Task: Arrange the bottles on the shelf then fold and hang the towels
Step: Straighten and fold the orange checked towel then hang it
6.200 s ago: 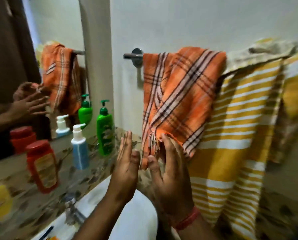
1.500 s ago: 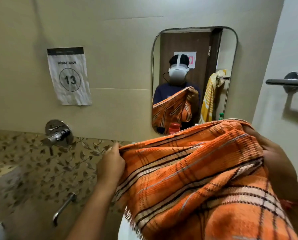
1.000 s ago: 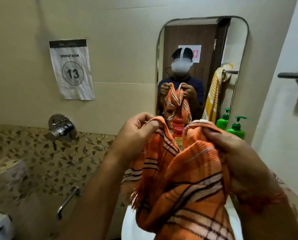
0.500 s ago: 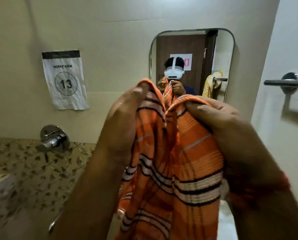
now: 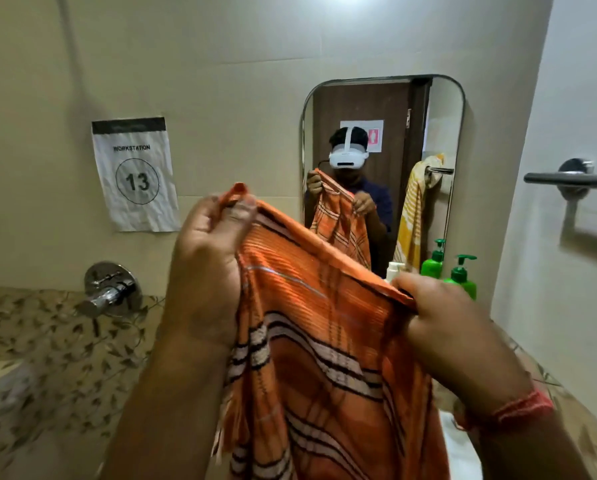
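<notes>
An orange checked towel (image 5: 321,358) hangs in front of me, stretched along its top edge. My left hand (image 5: 208,258) pinches one upper corner, held higher. My right hand (image 5: 439,317) pinches the other end, lower and to the right. A green pump bottle (image 5: 461,275) stands behind the towel on the counter, with the top of a white bottle (image 5: 392,270) beside it. The chrome towel bar (image 5: 571,178) on the right wall is bare. The other bottles are hidden by the towel.
A mirror (image 5: 383,168) on the far wall reflects me, the towel and a yellow striped towel. A chrome wall tap (image 5: 108,292) sticks out at the left above the leaf-patterned tiles (image 5: 47,348). A paper sign (image 5: 136,174) reads workstation 13.
The orange towel came off the bar and I turned to face the mirror. My hands, close together half a second ago, have spread apart and pulled the top edge taut.
</notes>
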